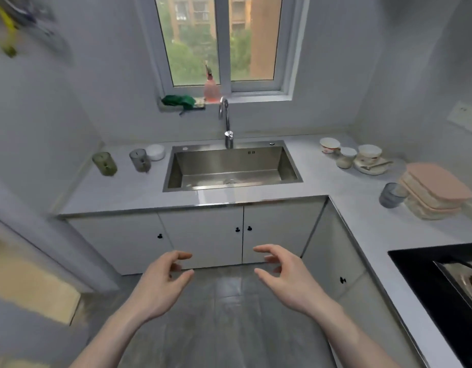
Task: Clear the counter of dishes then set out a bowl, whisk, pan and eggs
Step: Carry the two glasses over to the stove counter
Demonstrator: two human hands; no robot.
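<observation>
Both hands hang empty over the floor, in front of the sink cabinet.

I see my left hand (pixel 160 281) and my right hand (pixel 284 277) side by side and apart, fingers curled half open, holding nothing, with bare grey floor (pixel 229 314) under them and free room up to the cabinet doors (pixel 203 235). The counter (pixel 139 189) runs in an L, and its front edge is bare on both sides of the sink (pixel 231 166). The dishes stay near the walls: 2 cups (pixel 122 162) and a small white bowl (pixel 155 152) at the back left, and at the back right a group of bowls on a plate (pixel 359 156). Further along the right side, a blue glass (pixel 391 195) touches a stack of pink-lidded containers (pixel 436 192). The black stove (pixel 428 282) sits at the near right edge.
</observation>
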